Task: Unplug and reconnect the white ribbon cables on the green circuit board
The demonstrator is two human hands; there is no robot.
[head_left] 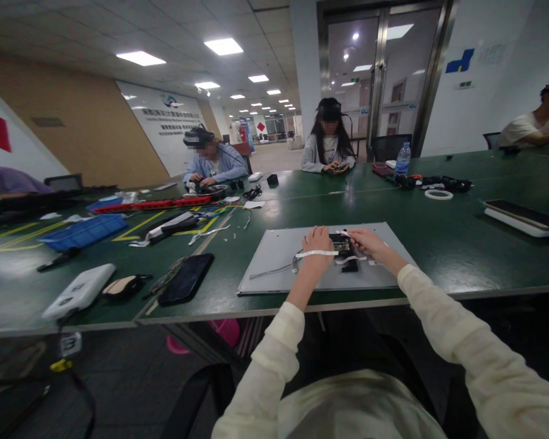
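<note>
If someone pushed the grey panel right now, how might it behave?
The grey panel lies flat, straight-edged, so it's probably stiff. Its broad base should make it slide rather than tip. The thin cable lying on it might shift.

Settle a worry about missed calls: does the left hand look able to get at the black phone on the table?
Probably yes: the black phone lies to the left of the left hand, with only part of the grey panel, a thin cable and green tabletop between, all low.
</note>
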